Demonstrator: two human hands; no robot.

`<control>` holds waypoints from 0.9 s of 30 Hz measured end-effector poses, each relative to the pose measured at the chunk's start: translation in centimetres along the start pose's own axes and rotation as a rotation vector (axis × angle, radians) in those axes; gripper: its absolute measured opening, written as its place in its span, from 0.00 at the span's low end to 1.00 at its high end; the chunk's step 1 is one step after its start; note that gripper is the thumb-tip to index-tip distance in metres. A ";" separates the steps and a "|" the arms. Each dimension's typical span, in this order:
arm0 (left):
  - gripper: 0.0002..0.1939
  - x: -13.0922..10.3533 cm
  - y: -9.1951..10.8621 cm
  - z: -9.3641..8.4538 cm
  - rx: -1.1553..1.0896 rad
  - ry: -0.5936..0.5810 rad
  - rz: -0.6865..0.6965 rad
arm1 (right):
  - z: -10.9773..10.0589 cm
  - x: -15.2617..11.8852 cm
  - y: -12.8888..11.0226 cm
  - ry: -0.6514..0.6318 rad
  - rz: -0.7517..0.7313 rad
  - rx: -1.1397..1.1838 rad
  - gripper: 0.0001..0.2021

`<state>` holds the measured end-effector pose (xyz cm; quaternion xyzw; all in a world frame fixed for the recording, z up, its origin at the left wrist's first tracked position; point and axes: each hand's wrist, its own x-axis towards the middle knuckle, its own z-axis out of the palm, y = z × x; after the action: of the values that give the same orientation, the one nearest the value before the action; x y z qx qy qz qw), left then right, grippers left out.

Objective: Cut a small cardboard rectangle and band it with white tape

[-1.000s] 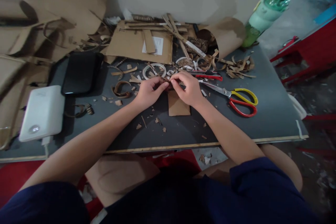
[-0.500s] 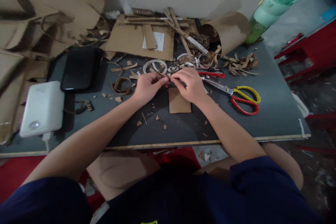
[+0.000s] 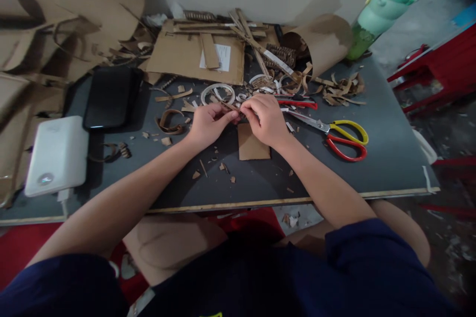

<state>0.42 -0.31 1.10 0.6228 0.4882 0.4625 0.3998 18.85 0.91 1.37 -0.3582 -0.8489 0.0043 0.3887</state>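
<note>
My left hand (image 3: 210,124) is closed, its thumb and fingers pinching a thin cardboard strip (image 3: 229,106). Fingertips of my right hand (image 3: 266,118) are pressed together at the strip's right end, touching the left fingertips. Most of the strip is hidden by the fingers. Just below the right hand, a square piece of cardboard (image 3: 253,144) lies flat on the dark table. Scissors (image 3: 329,133) with one yellow and one red handle rest to the right, blades toward my right hand. A red-handled cutter (image 3: 297,103) lies behind that hand. Behind the left hand is a white tape ring (image 3: 217,95).
Cardboard sheets (image 3: 167,57) and scraps pile along the wall. A cardboard tube (image 3: 327,44) and a green bottle (image 3: 383,15) stand at the back right. On the left are a white power bank (image 3: 56,156) with a cable and a black phone-like slab (image 3: 108,96).
The hands stay together in nearly the same place, with the right fingers shifted very slightly. The whole view has moved a little.
</note>
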 end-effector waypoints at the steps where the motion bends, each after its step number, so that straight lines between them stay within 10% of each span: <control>1: 0.05 0.0 0.0 0.0 0.000 -0.001 0.000 | 0.1 0.0 0.0 -0.003 0.016 0.017 0.12; 27: 0.06 0.0 -0.6 -0.6 0.136 0.001 0.050 | -0.6 0.5 1.1 -0.129 0.009 0.152 0.10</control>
<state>-0.28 -0.14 0.67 0.6603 0.5030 0.4384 0.3448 19.74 1.86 1.80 -0.3305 -0.8677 0.0935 0.3594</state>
